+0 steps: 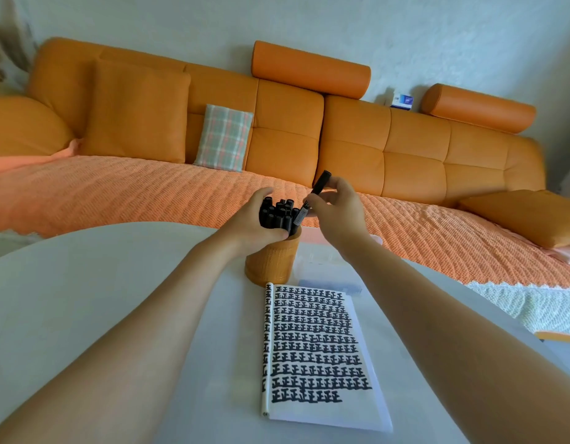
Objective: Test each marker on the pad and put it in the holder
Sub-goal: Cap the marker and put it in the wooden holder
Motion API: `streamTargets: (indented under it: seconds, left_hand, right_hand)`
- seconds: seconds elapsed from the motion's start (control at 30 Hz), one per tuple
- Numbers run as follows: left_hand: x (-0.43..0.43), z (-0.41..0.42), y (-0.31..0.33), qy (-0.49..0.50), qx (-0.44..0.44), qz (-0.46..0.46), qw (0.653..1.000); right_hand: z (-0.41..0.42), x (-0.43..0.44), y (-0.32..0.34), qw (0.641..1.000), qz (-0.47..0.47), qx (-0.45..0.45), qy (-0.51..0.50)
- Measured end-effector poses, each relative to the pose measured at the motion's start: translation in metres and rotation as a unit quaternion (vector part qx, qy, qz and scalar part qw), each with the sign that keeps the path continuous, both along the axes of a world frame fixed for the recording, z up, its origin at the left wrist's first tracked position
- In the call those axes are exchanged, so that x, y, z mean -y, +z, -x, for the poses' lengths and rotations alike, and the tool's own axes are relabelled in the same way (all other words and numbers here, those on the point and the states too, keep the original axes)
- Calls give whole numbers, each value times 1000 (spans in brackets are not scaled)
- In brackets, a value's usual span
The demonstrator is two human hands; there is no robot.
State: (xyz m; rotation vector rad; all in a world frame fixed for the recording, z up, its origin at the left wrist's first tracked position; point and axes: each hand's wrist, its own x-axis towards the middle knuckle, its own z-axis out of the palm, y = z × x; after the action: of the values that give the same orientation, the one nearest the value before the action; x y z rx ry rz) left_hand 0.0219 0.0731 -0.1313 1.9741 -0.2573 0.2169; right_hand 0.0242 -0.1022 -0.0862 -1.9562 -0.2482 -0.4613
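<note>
Orange sofa behind, white table in front: the left hand curls its fingers round a tight bundle of markers standing in the holder, just beyond the pad. The right hand pinches one tilted marker at the rim. With so little room, pushing it in could jam it against the bundle or tip the holder.

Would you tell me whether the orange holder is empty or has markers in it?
Not empty: a dense bunch of black markers stands in the holder, gripped by the left hand; the right hand holds another marker.
</note>
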Motion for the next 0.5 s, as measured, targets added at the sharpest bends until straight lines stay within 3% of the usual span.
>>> streamTargets:
  seconds: [0.2,0.4,0.5]
  left_hand:
    - [-7,-9,0,49,34,29,998]
    - [-5,-20,7,-13,-24,-19,999]
    - [-3,-19,6,-7,0,14,1000]
  right_hand:
    - [-7,1,6,998,28,26,43]
    - [-7,4,-2,997,40,42,55]
    - [-6,3,-4,993,76,66,65]
